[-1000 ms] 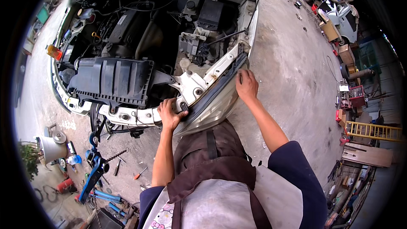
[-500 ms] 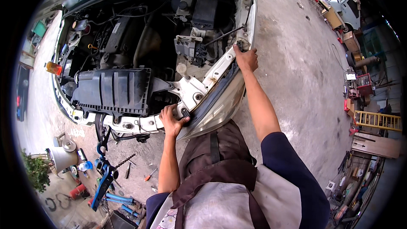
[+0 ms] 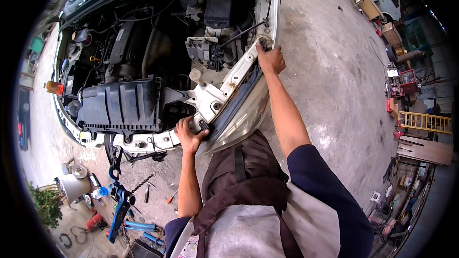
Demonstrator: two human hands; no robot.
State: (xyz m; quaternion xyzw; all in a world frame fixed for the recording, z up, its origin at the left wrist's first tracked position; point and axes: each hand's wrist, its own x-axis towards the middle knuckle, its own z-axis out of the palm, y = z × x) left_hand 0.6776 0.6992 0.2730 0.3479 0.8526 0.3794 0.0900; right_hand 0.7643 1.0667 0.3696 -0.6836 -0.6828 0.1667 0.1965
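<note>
A car headlight [image 3: 246, 110] with a clear lens sits in the front corner of a white car body, right in front of me. My left hand [image 3: 189, 136] grips its inner end; the thumb lies by a black mounting tab [image 3: 204, 126] and the fingers reach over the white front panel [image 3: 210, 105]. At the outer end my right hand [image 3: 271, 59] is closed around the lamp's corner, thumb on top near the fender. The undersides of both grips are hidden. Beside the left hand is the black air filter housing [image 3: 122, 105] in the open engine bay.
A thin prop rod [image 3: 244, 33] crosses the bay's right side. Below the front hangs a blue chain hoist [image 3: 119, 210] on a hook. Tools, including a hammer [image 3: 147, 192], lie on the concrete floor [image 3: 330, 81]. A yellow ladder [image 3: 425, 122] stands far right.
The view has shifted a little, so the car and both hands appear slightly further left. Both hands keep their hold on the same ends of the headlight.
</note>
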